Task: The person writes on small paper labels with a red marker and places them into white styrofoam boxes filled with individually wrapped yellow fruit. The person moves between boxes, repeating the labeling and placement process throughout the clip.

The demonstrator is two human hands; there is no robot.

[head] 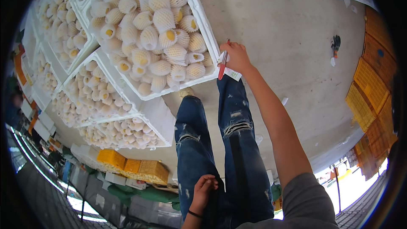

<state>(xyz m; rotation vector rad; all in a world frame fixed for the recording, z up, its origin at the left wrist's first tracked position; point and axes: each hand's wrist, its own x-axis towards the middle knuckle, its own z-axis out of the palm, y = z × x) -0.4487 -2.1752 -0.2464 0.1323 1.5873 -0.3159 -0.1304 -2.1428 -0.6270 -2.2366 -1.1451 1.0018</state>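
Note:
My right hand is at the near right corner of a white foam box, shut on a red marker pen. White paper slips with handwriting stick out beneath that hand; whether it grips them or they lie on the box corner I cannot tell. The box is filled with pale yellow fruit in white foam nets, and the fruit's kind is mostly covered. My left hand, with a dark band at the wrist, hangs in front of my jeans. Its fingers are curled and nothing shows in them.
More foam boxes of netted fruit adjoin on the left. Yellow plastic crates line the right side, others stand lower left. A dark work glove and paper scraps lie on the concrete floor. A blurred person is far left.

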